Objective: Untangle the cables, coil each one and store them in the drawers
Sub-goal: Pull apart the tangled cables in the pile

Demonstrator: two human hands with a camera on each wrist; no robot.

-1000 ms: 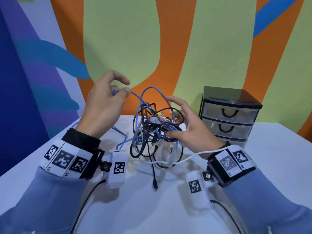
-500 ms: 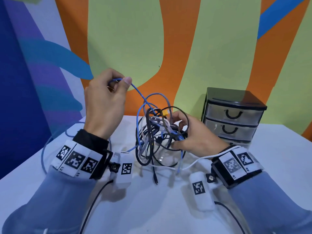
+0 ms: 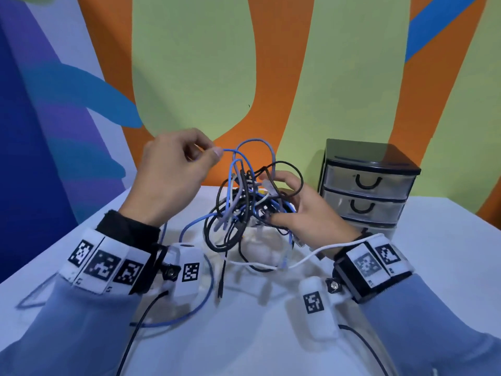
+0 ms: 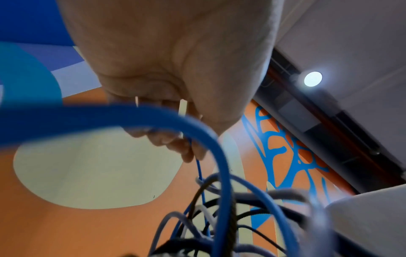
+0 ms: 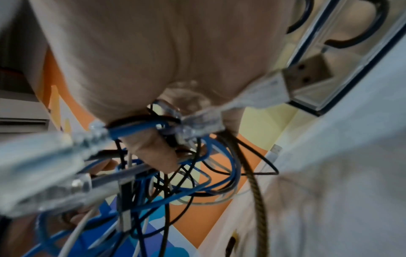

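The tangle of cables (image 3: 244, 210) sits lifted just above the tabletop (image 3: 447, 267), mid-scene, left of the drawer unit (image 3: 366, 185) with all its drawers closed. The left hand (image 3: 168, 175) pinches a blue cable (image 3: 230, 151) between thumb and fingers, raised up and to the left of the knot; the right hand (image 3: 303, 213) has its fingers curled into the bundle, clamping it. Untangling, then, with nothing coiled yet. Next, I'd say: draw that blue strand through while the right hand anchors the rest, easing rather than yanking.
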